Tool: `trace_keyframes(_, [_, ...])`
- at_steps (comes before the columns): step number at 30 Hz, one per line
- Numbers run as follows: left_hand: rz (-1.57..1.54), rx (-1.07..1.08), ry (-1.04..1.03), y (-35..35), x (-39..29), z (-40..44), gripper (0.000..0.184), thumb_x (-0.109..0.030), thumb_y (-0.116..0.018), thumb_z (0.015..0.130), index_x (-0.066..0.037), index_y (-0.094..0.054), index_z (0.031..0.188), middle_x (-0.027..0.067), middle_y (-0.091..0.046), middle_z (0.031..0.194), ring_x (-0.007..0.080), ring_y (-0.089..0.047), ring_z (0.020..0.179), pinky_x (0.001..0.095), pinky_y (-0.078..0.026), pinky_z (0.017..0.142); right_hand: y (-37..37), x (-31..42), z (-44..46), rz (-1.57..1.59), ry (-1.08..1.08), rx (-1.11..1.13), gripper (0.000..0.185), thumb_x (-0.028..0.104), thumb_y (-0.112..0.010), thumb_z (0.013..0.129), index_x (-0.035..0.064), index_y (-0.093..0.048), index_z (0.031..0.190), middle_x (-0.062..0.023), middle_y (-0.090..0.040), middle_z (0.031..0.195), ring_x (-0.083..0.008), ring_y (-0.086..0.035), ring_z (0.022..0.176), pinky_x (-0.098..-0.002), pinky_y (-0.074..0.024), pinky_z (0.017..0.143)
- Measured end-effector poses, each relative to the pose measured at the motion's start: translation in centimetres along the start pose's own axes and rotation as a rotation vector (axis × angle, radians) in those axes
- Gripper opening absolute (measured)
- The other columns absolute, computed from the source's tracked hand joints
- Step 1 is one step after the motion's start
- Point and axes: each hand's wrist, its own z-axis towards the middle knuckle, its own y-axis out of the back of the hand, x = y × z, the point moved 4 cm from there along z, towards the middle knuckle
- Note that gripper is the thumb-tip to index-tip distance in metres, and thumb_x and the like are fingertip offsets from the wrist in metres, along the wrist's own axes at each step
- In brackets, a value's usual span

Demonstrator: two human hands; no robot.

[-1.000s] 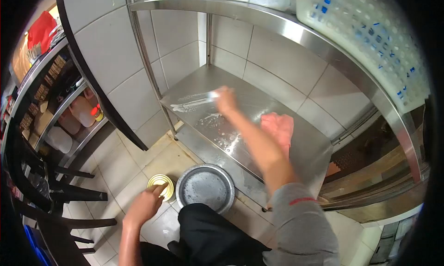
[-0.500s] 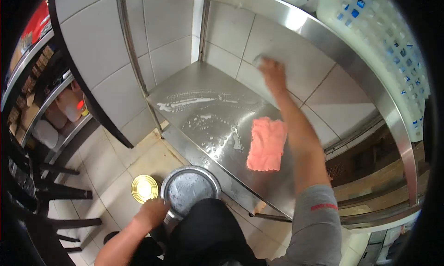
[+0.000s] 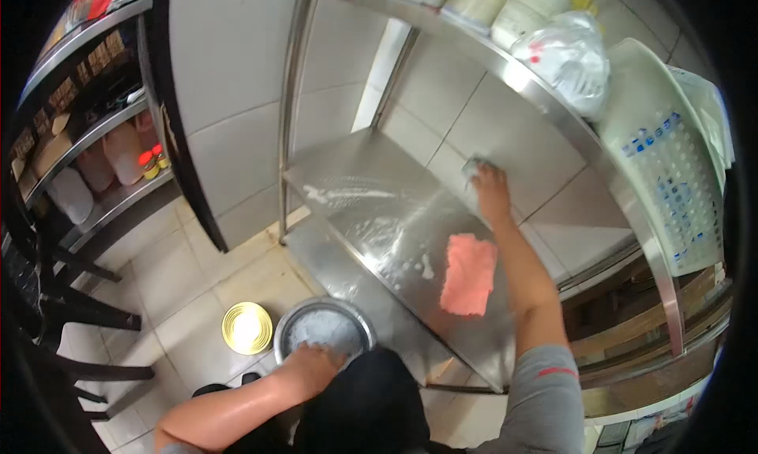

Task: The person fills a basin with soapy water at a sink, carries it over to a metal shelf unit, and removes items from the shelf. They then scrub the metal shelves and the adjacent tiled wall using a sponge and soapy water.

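My right hand (image 3: 493, 192) is closed round a greyish scouring pad (image 3: 475, 168), which it presses against the white tiled wall (image 3: 525, 138) just above the steel shelf (image 3: 347, 158). Streaks of soap suds (image 3: 379, 237) lie on that shelf. A folded pink cloth (image 3: 468, 275) rests there too, left of my right forearm. Below, my left hand (image 3: 316, 362) reaches over the near rim into a round metal basin (image 3: 365, 328) of cloudy, soapy water. Its fingertips are blurred at the water, so their grip does not show.
A yellow-rimmed tin (image 3: 246, 328) stands on the floor left of the basin. The upper shelf's steel edge (image 3: 521, 79) arches above my right arm, bearing a plastic bag (image 3: 564, 63) and a pale perforated basket (image 3: 671, 185). Black chair legs (image 3: 99, 316) stand at left.
My left hand has moved from the basin's rim into the basin. My right hand with the scouring pad is now lower on the wall, near the shelf. The view has shifted.
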Motion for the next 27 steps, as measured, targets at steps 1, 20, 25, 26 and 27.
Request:
trace_keyframes(1, [0.009,-0.023,-0.025,0.2,-0.7,-0.5,0.051,-0.018,-0.056,0.084,-0.007,-0.044,0.132,0.0187,-0.055,0.116,0.0313,-0.056,0.105,0.0385,-0.044,0.09,-0.8,-1.0,0.8,0.016,-0.099,-0.044,0.037,0.019,-0.049,0.089,0.0048,-0.046,0.124,-0.0124,-0.049,0.124,-0.0321,-0.045,0.118,-0.0497,-0.0312,0.104])
trace_keyframes(20, [-0.044,-0.113,-0.076,-0.3,-1.8,-5.8,0.041,-0.023,-0.049,0.087,0.003,-0.053,0.118,0.022,-0.056,0.113,0.034,-0.053,0.108,0.0463,-0.04,0.093,13.6,-13.2,-12.7,-0.152,-0.649,-0.228,0.038,0.015,-0.052,0.087,0.0058,-0.05,0.124,-0.0155,-0.043,0.131,-0.0345,-0.043,0.118,-0.0405,-0.0381,0.098])
trace_keyframes(25, [0.043,-0.04,-0.075,0.2,-2.8,-5.9,0.042,-0.019,-0.043,0.09,-0.002,-0.046,0.128,0.0195,-0.05,0.125,0.0324,-0.047,0.117,0.0445,-0.034,0.099,6.3,-11.0,-14.5,-0.947,-0.86,0.226,0.044,0.018,-0.054,0.089,0.0147,-0.048,0.132,-0.0207,-0.037,0.135,-0.0338,-0.03,0.13,-0.0401,-0.0326,0.103])
trace_keyframes(26, [0.094,-0.082,-0.155,0.2,-2.6,-5.8,0.042,-0.021,-0.044,0.089,0.0,-0.048,0.125,0.0218,-0.052,0.121,0.0343,-0.049,0.115,0.0461,-0.037,0.096,6.3,-9.0,-11.4,-0.511,-0.868,0.036,0.046,0.021,-0.057,0.087,0.009,-0.047,0.13,-0.02,-0.04,0.133,-0.0336,-0.035,0.125,-0.0405,-0.0331,0.102])
trace_keyframes(27, [0.14,-0.126,-0.234,0.0,-2.8,-5.8,0.042,-0.022,-0.045,0.089,0.002,-0.05,0.123,0.0242,-0.054,0.117,0.0362,-0.051,0.112,0.0477,-0.04,0.093,6.3,-7.0,-8.3,0.09,-0.834,-0.222,0.049,0.024,-0.06,0.085,0.0032,-0.047,0.128,-0.0194,-0.042,0.13,-0.0333,-0.04,0.12,-0.0409,-0.0336,0.101])
